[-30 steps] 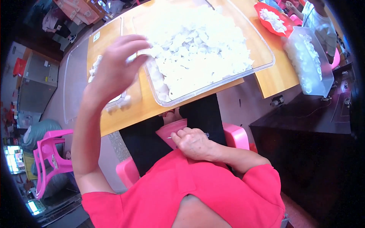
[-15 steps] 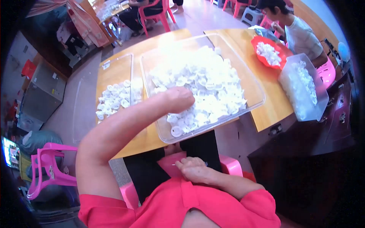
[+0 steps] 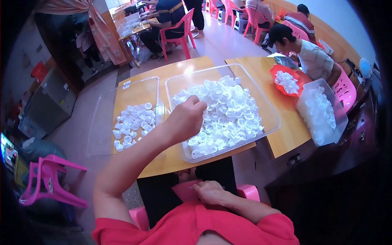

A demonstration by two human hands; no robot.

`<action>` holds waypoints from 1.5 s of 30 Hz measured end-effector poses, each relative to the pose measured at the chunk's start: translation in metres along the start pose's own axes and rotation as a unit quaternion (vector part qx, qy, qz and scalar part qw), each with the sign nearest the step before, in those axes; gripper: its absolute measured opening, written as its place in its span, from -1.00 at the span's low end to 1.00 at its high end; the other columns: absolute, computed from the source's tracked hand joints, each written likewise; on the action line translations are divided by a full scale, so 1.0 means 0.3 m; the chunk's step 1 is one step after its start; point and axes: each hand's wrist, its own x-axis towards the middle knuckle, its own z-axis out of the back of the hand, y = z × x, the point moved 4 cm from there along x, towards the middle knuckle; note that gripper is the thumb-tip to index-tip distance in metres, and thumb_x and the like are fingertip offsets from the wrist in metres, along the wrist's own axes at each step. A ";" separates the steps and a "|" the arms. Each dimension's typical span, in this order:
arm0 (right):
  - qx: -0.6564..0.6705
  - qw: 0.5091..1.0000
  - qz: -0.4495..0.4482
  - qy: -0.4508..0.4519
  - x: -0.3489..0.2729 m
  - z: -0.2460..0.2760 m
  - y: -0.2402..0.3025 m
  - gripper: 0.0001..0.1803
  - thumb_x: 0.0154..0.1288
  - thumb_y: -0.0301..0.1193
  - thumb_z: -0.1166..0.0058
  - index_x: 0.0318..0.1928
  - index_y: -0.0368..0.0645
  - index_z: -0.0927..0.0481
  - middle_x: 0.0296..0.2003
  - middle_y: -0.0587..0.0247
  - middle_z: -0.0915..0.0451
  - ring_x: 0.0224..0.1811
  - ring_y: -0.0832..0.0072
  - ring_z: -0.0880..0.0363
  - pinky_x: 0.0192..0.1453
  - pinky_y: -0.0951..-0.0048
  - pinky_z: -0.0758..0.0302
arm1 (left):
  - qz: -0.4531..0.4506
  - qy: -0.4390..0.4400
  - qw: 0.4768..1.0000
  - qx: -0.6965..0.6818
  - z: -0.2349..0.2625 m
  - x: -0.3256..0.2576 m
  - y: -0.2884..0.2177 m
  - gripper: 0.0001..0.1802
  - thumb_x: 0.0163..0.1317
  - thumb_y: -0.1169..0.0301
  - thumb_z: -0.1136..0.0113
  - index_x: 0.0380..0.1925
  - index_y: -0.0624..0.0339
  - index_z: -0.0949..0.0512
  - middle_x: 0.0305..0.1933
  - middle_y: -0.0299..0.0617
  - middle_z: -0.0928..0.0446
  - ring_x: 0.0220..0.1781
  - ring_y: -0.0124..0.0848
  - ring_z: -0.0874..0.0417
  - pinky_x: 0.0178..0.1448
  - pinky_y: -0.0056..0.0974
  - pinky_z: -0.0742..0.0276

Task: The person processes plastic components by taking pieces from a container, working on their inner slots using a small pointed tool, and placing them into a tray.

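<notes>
My left hand is over the left side of a clear plastic tray, its fingers closed in a pinch. Whatever sits between those fingers is hidden from view. The tray holds a big heap of small white plastic ring-shaped pieces. Down at my lap, my right hand has its fingers curled around a thin object with a slim shiny tip; most of it is covered by the hand. To the left, a smaller group of white pieces lies in a shallow clear tray or lid.
Both trays rest on a light wooden table. At right, a red bowl and a translucent bin hold white pieces, beside a seated person. A pink plastic stool or chair stands at lower left.
My left hand has lifted off the heap and stands higher over the tray's left side. My right hand stays at my lap. The view has tilted up, showing more of the room.
</notes>
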 end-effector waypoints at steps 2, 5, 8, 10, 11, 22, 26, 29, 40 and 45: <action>0.006 1.000 -0.002 -0.014 0.002 0.004 0.001 -0.66 0.09 -0.38 -0.08 -0.09 -0.21 -0.58 -0.30 0.01 -0.63 -0.20 0.08 -0.64 -0.13 0.11 -0.58 | -0.007 -0.023 0.999 -0.020 0.055 -0.068 -0.035 -0.83 0.04 0.72 -0.13 -0.32 0.37 -0.52 -0.32 0.03 -0.51 -0.32 -0.04 -0.59 -0.23 -0.15 -0.55; 0.025 0.999 0.001 -0.043 0.003 0.014 0.001 -0.66 0.09 -0.41 -0.06 -0.08 -0.21 -0.58 -0.29 0.00 -0.64 -0.20 0.08 -0.65 -0.14 0.11 -0.59 | 0.066 -0.058 0.994 -0.067 0.145 -0.191 -0.102 -0.84 0.11 0.70 -0.17 -0.28 0.36 -0.58 -0.29 -0.04 -0.57 -0.26 -0.23 -0.64 -0.22 -0.29 -0.56; 0.062 0.996 0.010 -0.069 0.000 0.044 0.007 -0.64 0.12 -0.47 -0.01 -0.03 -0.20 -0.58 -0.30 -0.01 -0.64 -0.23 0.07 -0.65 -0.13 0.10 -0.60 | 0.214 -0.104 0.944 -0.229 0.167 -0.402 -0.140 -0.86 0.25 0.64 -0.13 -0.21 0.35 -0.60 -0.23 -0.13 -0.63 -0.34 -0.47 -0.63 -0.33 -0.44 -0.51; 0.132 0.980 0.031 -0.146 -0.002 0.064 0.004 -0.69 0.17 -0.47 0.01 -0.06 -0.21 -0.58 -0.31 -0.03 -0.63 -0.25 0.06 -0.65 -0.16 0.09 -0.59 | 0.291 -0.121 0.866 -0.389 0.158 -0.522 -0.194 -0.88 0.28 0.61 -0.13 -0.22 0.37 -0.61 -0.27 -0.14 -0.64 -0.37 -0.51 -0.63 -0.36 -0.49 -0.51; 0.158 0.968 0.053 -0.188 -0.001 0.092 0.019 -0.72 0.21 -0.51 0.00 -0.06 -0.27 -0.58 -0.36 -0.03 -0.61 -0.31 0.09 -0.64 -0.22 0.17 -0.58 | 0.322 -0.142 0.838 -0.418 0.137 -0.587 -0.208 -0.89 0.29 0.61 -0.14 -0.22 0.38 -0.61 -0.28 -0.19 -0.63 -0.34 -0.52 -0.62 -0.31 -0.48 -0.52; 0.305 0.896 0.103 -0.307 0.069 0.298 0.231 -0.70 0.24 -0.67 -0.05 0.00 -0.36 -0.56 -0.38 0.01 -0.61 -0.36 0.27 -0.65 -0.28 0.42 -0.55 | 0.406 -0.235 0.733 -0.493 -0.094 -0.827 -0.178 -0.84 0.29 0.58 -0.18 -0.15 0.38 -0.61 -0.24 -0.19 -0.60 -0.32 -0.51 -0.62 -0.26 -0.47 -0.56; 0.260 0.906 0.099 -0.318 0.057 0.295 0.246 -0.70 0.22 -0.68 -0.05 -0.01 -0.37 -0.56 -0.38 0.01 -0.61 -0.36 0.24 -0.65 -0.29 0.41 -0.55 | 0.387 -0.257 0.739 -0.487 -0.085 -0.825 -0.204 -0.84 0.29 0.61 -0.16 -0.15 0.41 -0.60 -0.18 -0.16 -0.57 -0.29 -0.50 -0.63 -0.24 -0.46 -0.57; 0.247 0.912 0.097 -0.313 0.060 0.291 0.259 -0.70 0.21 -0.68 -0.06 -0.01 -0.36 -0.56 -0.39 0.01 -0.61 -0.37 0.23 -0.64 -0.29 0.39 -0.56 | 0.389 -0.255 0.759 -0.456 -0.101 -0.846 -0.200 -0.84 0.29 0.60 -0.17 -0.15 0.42 -0.60 -0.16 -0.16 -0.56 -0.25 -0.50 -0.63 -0.21 -0.45 -0.59; 0.338 0.899 0.005 -0.278 0.134 0.243 0.218 -0.74 0.33 -0.63 -0.03 0.02 -0.33 -0.59 -0.26 0.14 -0.63 -0.23 0.51 -0.63 -0.15 0.56 -0.52 | 0.388 -0.250 0.589 -0.663 -0.103 -0.865 -0.158 -0.69 0.32 0.57 -0.13 0.05 0.46 -0.51 -0.06 -0.05 -0.62 -0.15 -0.38 -0.65 -0.05 -0.37 -0.61; 0.354 0.903 -0.010 -0.243 0.163 0.232 0.199 -0.73 0.35 -0.63 -0.01 0.03 -0.34 -0.59 -0.24 0.18 -0.64 -0.20 0.55 -0.61 -0.12 0.57 -0.52 | 0.357 -0.244 0.563 -0.704 -0.116 -0.888 -0.117 -0.66 0.26 0.58 -0.20 0.05 0.42 -0.51 -0.05 -0.04 -0.61 -0.12 -0.38 -0.65 -0.06 -0.35 -0.64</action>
